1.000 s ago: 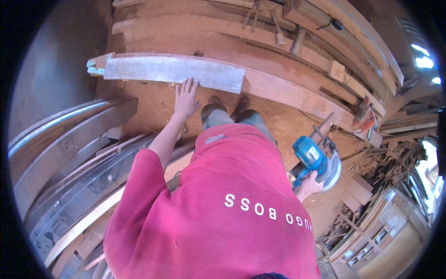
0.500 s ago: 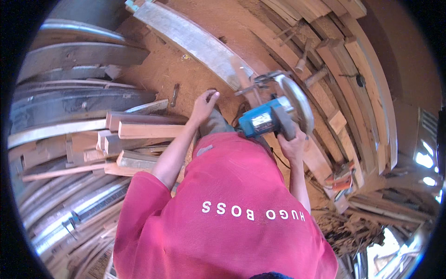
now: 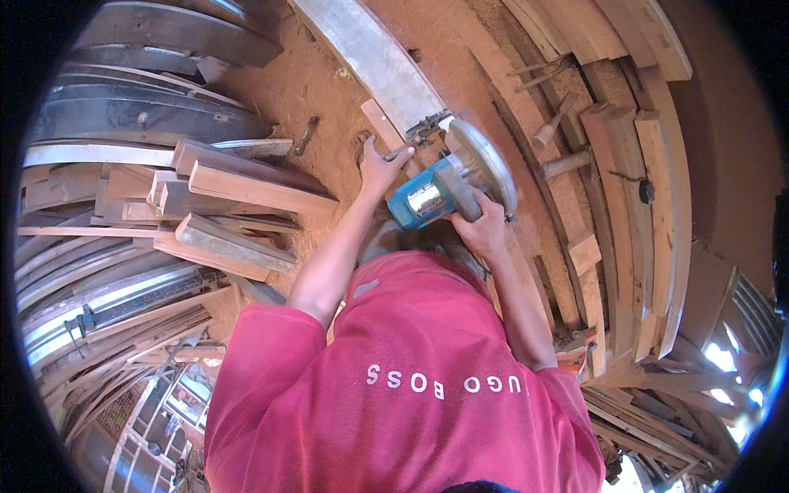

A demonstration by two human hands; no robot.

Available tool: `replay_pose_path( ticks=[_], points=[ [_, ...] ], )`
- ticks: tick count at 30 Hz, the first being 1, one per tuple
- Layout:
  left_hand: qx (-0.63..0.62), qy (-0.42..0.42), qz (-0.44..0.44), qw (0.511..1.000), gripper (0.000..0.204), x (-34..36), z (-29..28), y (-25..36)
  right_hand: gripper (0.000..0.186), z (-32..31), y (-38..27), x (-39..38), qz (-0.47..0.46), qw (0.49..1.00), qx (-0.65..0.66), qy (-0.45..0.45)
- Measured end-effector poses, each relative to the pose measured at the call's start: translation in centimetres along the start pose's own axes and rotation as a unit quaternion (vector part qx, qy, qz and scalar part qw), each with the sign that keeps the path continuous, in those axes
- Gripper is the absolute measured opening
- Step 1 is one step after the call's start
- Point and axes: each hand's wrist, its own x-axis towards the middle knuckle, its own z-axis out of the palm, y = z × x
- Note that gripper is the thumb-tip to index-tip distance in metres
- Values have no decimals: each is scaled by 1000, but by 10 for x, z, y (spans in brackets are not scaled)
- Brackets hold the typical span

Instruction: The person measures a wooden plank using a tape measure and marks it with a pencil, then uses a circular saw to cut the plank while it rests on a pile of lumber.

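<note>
My right hand (image 3: 483, 226) is closed round the rear handle of a blue circular saw (image 3: 423, 197). The saw's round metal guard (image 3: 493, 164) faces right, and its base is at the near end of a long pale plank (image 3: 370, 53). My left hand (image 3: 380, 171) is just left of the saw's front, thumb and fingers apart. Beside it a short reddish wood strip (image 3: 382, 122) lies along the plank's near end. Whether my left fingertips touch the strip or the saw I cannot tell. The saw hides the blade and part of the wood below.
Sawdust covers the ground, where a small dark metal tool (image 3: 306, 135) lies. Cut timber pieces (image 3: 255, 185) are stacked at the left. Long boards (image 3: 625, 197) line the right, with a wooden-handled tool (image 3: 555, 122) on them. An orange tool (image 3: 578, 352) sits lower right.
The saw in my right hand has moved left, onto the plank's near end. My left hand has moved right, closer to the saw. The whole view has shifted.
</note>
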Motion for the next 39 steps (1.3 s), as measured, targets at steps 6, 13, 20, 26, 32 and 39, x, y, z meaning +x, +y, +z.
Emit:
replay_pose_path(
  ticks=[6, 13, 20, 26, 32, 39],
  points=[
    [-24, 40, 51, 998, 100, 12, 21, -24, 49, 1, 3, 7, -2, 1000, 11, -6],
    [-16, 9, 32, 999, 90, 12, 16, -9, 48, 1, 3, 12, 9, 1000, 7, -23],
    [-15, 1, 20, 1000, 86, 14, 12, -5, 44, -5, -8, 19, 52, 996, -16, -71],
    [-26, -5, 17, 1000, 85, 15, 11, -5, 43, -6, -10, 20, 47, 996, -6, -77],
    [-14, -10, 4, 1000, 88, 15, 8, 3, 41, -5, -8, 21, 43, 996, -11, -74],
    [-11, -8, 15, 1000, 91, 23, 9, -5, 40, -4, -13, 26, 62, 994, -20, -86]
  ],
)
